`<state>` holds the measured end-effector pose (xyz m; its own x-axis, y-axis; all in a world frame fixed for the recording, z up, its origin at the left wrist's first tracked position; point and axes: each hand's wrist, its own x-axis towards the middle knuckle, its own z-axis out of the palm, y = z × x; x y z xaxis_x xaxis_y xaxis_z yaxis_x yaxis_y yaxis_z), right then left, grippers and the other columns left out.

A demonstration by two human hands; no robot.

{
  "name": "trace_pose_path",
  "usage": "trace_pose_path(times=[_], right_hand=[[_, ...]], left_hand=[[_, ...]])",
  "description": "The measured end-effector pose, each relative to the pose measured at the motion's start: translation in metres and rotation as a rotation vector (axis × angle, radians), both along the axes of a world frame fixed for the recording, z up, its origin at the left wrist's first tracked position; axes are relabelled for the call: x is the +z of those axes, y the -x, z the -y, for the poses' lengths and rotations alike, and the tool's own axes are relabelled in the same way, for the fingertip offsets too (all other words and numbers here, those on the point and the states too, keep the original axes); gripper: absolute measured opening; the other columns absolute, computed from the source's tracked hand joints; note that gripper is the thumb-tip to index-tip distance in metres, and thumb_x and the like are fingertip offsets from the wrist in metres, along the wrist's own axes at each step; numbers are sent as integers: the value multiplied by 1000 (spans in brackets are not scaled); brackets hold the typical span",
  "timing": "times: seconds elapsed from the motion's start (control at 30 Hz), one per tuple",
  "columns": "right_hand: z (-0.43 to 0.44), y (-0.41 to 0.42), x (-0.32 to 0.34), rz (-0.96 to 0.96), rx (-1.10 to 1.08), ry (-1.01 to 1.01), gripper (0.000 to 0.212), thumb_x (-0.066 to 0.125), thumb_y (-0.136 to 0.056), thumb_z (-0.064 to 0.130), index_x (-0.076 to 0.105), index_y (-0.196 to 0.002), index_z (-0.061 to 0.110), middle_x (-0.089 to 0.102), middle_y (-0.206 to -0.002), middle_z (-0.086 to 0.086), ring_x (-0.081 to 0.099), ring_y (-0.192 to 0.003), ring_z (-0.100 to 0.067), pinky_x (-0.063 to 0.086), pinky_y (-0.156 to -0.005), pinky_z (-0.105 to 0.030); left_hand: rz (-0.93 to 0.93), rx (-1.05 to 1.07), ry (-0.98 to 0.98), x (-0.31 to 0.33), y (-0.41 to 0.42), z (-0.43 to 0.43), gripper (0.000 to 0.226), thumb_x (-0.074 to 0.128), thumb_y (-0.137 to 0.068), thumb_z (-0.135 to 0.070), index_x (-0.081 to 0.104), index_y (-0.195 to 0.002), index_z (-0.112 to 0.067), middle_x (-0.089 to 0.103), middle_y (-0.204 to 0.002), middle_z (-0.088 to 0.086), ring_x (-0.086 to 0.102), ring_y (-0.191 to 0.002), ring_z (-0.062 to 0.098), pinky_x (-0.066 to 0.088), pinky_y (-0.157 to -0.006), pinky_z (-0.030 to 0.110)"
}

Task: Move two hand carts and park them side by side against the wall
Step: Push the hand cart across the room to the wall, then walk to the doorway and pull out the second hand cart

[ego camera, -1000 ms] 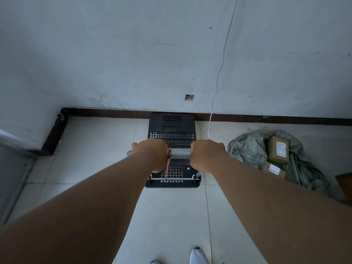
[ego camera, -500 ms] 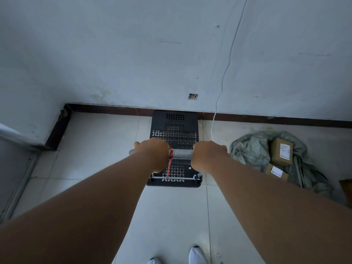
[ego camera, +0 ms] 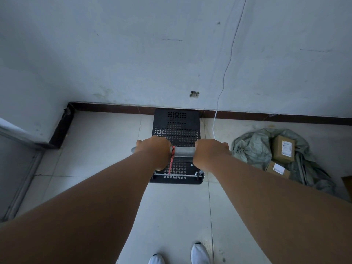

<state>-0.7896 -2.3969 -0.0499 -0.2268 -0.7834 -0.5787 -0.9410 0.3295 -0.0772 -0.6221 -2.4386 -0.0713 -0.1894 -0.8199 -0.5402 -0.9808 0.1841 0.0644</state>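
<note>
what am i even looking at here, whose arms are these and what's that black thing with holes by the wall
There is no machine here. The picture comes from a wide-angle camera worn on a person's head, looking forward and down, so the two long arms are that person's own, and the white shoes at the bottom are their feet.

The black thing with holes is the flat perforated platform of a hand cart, seen from above. Its far edge lies at the dark skirting board of the wall. The left hand and the right hand both grip the cart's silver handle bar, with a red strap hanging from it.

On the tiled floor to the right lies a crumpled grey-green sack holding cardboard boxes. A thin white cable hangs down the wall. Only one cart is in view.
</note>
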Motion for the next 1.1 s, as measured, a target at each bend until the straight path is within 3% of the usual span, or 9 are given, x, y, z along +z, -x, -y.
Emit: trace_pose_path(times=[0.13,0.2,0.3,0.4,0.5,0.6,0.8,0.97,1.1], right_hand=[[-5,5,7,-11,15,24,20,58,-75,10,49,-85,25,59,-90,0,57,-97,-28,44,-101,-52],[-9,10,11,21,46,29,28,64,-76,16,50,-99,24,55,-94,-1,54,-101,-29,45,-100,-53],[-14,9,26,56,70,21,60,73,-66,33,46,-119,28,47,-115,0,45,-112,-29,45,-99,-56],[-13,0,56,96,107,67,78,71,-69,44,41,-141,37,44,-136,0,40,-126,-30,38,-105,-52],[-5,-16,101,83,187,103,76,62,-77,59,37,-147,46,43,-149,1,38,-136,-32,31,-105,-53],[8,-30,152,84,174,157,72,63,-80,54,39,-147,48,40,-152,3,36,-140,-31,33,-108,-58],[32,-69,266,145,236,254,83,70,-79,50,32,-152,44,26,-160,-1,26,-145,-32,41,-110,-56],[32,-114,339,158,347,321,73,55,-96,51,23,-160,39,15,-167,-6,22,-149,-37,40,-112,-51],[20,-151,365,147,471,311,71,51,-97,55,24,-161,38,16,-168,-6,23,-150,-37,36,-116,-53]], left_hand=[[-57,-44,9,3,2,-5,27,73,-94,-26,50,-81,-29,63,-89,-3,65,-97,29,53,-100,57],[-98,-130,10,16,-1,-5,27,79,-93,-29,52,-98,-29,62,-100,-3,60,-100,24,50,-103,53],[-78,-203,1,46,-9,-6,69,89,-84,-30,48,-140,-24,58,-128,1,52,-121,27,47,-106,51],[-77,-185,-10,83,-11,-5,91,88,-85,-33,36,-160,-24,50,-153,5,45,-140,33,44,-112,53],[-84,-191,41,129,-19,0,81,81,-89,-34,40,-159,-30,52,-153,1,49,-139,30,46,-112,53],[-136,-119,117,182,-34,3,67,65,-98,-44,42,-160,-33,51,-159,-1,48,-144,31,44,-115,56],[-64,110,211,286,-86,3,83,59,-95,-66,29,-166,-36,41,-168,-1,36,-152,36,37,-117,59],[-71,242,317,360,-141,-17,63,51,-103,-41,38,-164,-30,38,-167,3,37,-151,38,38,-120,59],[-25,345,406,400,-177,-49,59,50,-102,-42,46,-159,-27,48,-160,5,44,-145,37,42,-117,59]])
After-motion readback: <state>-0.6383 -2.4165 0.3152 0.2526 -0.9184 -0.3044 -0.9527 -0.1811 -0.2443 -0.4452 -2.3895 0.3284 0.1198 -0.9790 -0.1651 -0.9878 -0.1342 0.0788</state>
